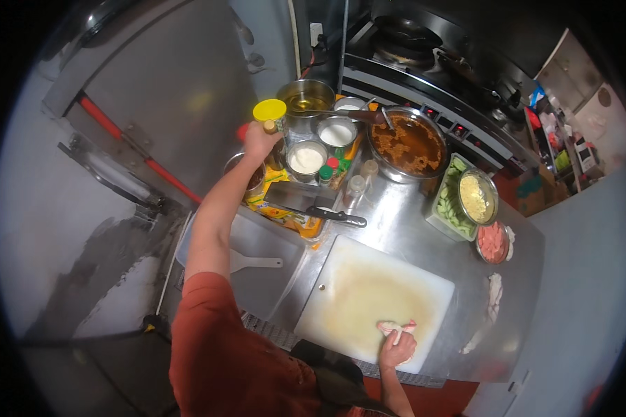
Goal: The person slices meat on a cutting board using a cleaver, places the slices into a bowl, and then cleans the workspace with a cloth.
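Observation:
My left hand (262, 142) reaches to the back left of the steel table, its fingers around the upper part of a bottle with a tan cap (269, 126). Behind that bottle stands a container with a yellow lid (269, 109); a red object (242, 132) shows partly behind the hand. My right hand (398, 348) grips a bunched white cloth with red stripes (396, 327), pressed to the near right part of a white cutting board (375, 281). Above the board, a cleaver (297, 196) and a black-handled knife (339, 216) lie across a yellow-orange tray.
Bowls of white powder (307, 158), a pot of yellow liquid (307, 99) and a basin of reddish-brown sauce (408, 145) crowd the back. Sliced green vegetables (453, 200), minced garlic-like bits (474, 198) and pink slices (492, 243) stand right. A white spatula (255, 262) lies left.

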`<state>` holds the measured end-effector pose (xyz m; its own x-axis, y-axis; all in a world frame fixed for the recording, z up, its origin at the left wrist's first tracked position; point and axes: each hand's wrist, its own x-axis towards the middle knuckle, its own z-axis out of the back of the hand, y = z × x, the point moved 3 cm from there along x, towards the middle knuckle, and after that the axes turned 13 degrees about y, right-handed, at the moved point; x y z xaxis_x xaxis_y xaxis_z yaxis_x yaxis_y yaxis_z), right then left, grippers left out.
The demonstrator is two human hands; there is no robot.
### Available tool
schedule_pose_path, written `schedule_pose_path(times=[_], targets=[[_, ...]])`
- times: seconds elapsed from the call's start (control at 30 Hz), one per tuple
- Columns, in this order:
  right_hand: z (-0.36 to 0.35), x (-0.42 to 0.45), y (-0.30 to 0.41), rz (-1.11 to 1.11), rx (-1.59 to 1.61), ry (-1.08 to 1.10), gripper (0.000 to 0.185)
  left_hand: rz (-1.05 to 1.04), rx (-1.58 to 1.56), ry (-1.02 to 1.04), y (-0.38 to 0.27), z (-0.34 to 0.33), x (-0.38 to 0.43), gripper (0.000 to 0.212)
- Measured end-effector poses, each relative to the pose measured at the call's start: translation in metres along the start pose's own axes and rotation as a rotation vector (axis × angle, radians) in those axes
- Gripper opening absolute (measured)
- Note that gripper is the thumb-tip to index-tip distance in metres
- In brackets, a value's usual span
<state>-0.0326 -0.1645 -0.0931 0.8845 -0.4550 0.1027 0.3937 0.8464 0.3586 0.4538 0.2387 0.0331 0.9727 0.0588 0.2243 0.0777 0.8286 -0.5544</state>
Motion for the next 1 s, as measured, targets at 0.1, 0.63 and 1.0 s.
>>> schedule_pose_path(times=[0.1, 0.63, 1.0], targets=[[-0.001, 0.0, -0.002, 0.01, 0.0, 0.004, 0.02, 0.086, -0.073, -0.073, -0.001, 0.026, -0.011, 0.035], [-0.002, -0.001, -0.001, 0.042, -0.053, 0.005, 0.021, -0.175, -0.205, -0.076, -0.088, 0.082, 0.063, 0.035], [-0.002, -0.002, -0.001, 0.087, -0.057, -0.007, 0.019, -0.243, -0.135, -0.326, -0.099, 0.001, 0.096, 0.035]])
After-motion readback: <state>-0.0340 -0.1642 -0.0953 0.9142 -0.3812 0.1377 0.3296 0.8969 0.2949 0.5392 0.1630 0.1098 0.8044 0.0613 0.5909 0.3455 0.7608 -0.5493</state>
